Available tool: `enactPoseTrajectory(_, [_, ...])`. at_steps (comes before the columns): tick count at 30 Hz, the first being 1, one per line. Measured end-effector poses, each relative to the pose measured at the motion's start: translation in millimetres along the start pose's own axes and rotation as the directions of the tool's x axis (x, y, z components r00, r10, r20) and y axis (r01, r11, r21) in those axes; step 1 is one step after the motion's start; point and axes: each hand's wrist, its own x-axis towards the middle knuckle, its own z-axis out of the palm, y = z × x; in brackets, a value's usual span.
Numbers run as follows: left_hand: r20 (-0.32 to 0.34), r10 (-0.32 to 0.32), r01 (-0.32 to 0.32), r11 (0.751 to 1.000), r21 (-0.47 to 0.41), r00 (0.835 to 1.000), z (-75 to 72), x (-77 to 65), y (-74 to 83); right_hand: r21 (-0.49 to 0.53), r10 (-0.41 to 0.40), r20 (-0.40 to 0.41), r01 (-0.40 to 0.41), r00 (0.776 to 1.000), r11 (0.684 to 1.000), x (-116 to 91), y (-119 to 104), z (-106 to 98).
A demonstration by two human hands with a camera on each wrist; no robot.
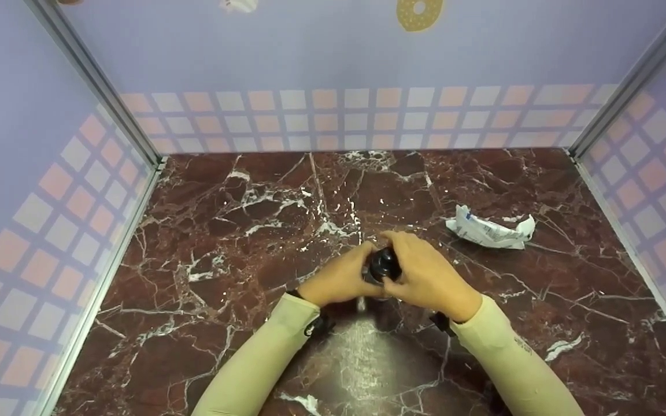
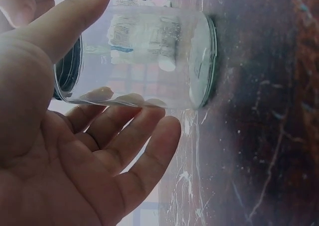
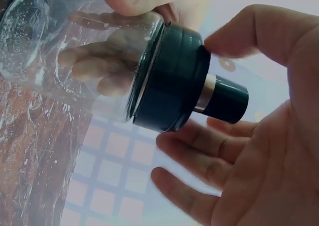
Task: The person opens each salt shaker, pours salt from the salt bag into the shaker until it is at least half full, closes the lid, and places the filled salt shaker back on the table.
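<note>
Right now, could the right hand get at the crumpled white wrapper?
Probably yes: nothing visible stands between the right hand and the wrapper, though the hand must first leave the black lid it holds.

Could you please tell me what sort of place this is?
Probably an indoor work booth, though its use is unclear: patterned walls on three sides, grey posts at the corners, and a marble-look surface between them.

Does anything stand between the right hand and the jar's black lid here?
Nothing visible does: the right hand is at the black lid, its thumb and fingers around it. The left hand holds the glass jar below. The crumpled packet lies clear.
</note>
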Motion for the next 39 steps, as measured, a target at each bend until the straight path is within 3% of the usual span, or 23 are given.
enactPoseTrajectory(7, [0.006, 0.007, -0.007, 1.000, -0.003, 1.000, 1.1, -0.8, 0.5, -0.098, 0.127, -0.015, -0.128, 0.992, 0.987, -0.6, -0.2, 3.3])
enactPoseTrajectory(14, [-0.007, 0.048, -0.047, 0.999, 0.025, 0.999, 0.3, 1.4, -0.1, -0.115, 0.119, -0.009, -0.119, 0.993, 0.986, -0.3, -2.2, -1.3])
enactPoseTrajectory(28, [-0.002, 0.012, -0.012, 0.999, -0.037, 1.000, -0.4, 2.5, 1.0, 0.014, 0.106, 0.034, -0.106, 0.994, 0.994, -1.4, -3.9, -2.7])
enactPoseTrajectory(39, [-0.016, 0.010, -0.010, 1.000, 0.008, 1.000, 1.9, 0.3, -0.2, -0.100, 0.228, -0.003, -0.227, 0.974, 0.969, -1.3, -4.6, 1.0])
